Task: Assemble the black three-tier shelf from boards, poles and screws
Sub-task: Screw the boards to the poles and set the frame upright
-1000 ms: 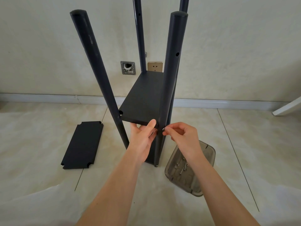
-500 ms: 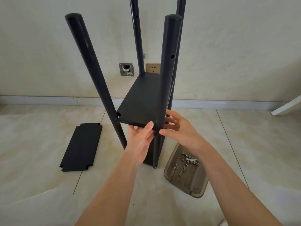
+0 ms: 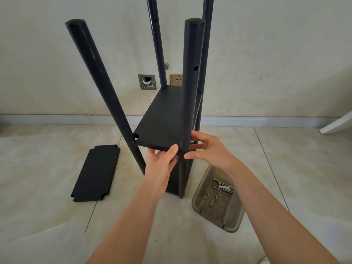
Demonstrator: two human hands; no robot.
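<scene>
Both hands are applied at the joint of shelf board and near pole.

From below, the board (image 3: 163, 122) edge is gripped by the left hand (image 3: 162, 164), thumb on top. Just beside it, the pole (image 3: 188, 103) is pinched by the right hand (image 3: 207, 151). A loose board (image 3: 95, 174) lies well left of the hands; a screw tray (image 3: 219, 210) lies under the right forearm.

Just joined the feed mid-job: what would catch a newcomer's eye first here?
Four black poles rise at centre with a black board set between them; the left hand holds the board's near edge and the right hand grips the near-right pole. A spare board lies on the floor to the left, a clear tray of screws to the right.
</scene>
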